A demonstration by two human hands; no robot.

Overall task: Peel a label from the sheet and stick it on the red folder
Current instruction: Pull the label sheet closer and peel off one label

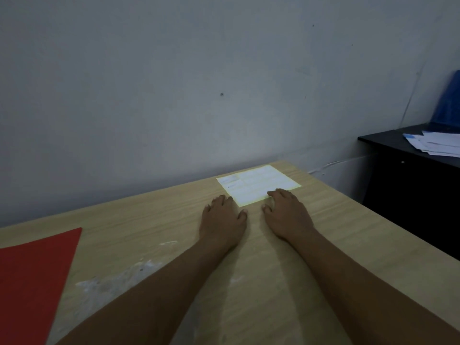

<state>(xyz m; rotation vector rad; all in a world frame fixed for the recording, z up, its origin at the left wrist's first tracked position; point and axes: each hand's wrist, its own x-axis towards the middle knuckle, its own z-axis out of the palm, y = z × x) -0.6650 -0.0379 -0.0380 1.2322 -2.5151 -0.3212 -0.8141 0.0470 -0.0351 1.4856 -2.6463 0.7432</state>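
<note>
while flat on the wooden table [323,232], left hand [222,220] and right hand [288,215], fingers released, at the rectangular label sheet [258,183].

A plain office, by the look of it — pale wood-grain counter [323,232], black cabinet [408,190] stacked with loose white papers [435,144], bare grey wall [174,83].

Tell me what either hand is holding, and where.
Nothing held. The left hand and right hand lie flat, fingertips at the pale rectangular label sheet's near edge.
</note>
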